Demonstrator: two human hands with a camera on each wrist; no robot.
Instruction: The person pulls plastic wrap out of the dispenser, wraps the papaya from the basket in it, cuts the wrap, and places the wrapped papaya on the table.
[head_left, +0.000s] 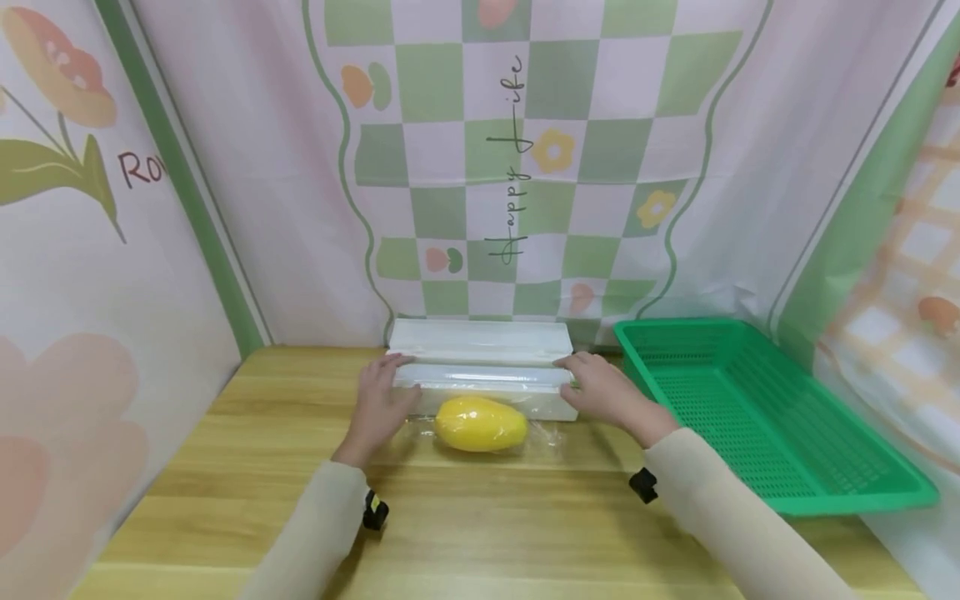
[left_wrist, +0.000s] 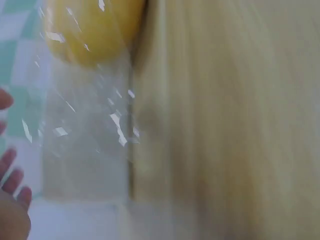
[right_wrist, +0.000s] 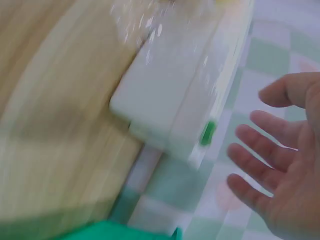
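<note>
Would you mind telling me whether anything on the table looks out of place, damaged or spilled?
Nothing stands out. The yellow fruit lies on clear film in front of the open wrap box, with the left hand and right hand at its ends. The green basket sits level and undamaged.

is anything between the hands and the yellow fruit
Only the clear film covers the yellow fruit. The left hand and right hand flank it at the white dispenser box; nothing else intervenes.

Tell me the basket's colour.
The basket is green, clearest in the head view.
</note>
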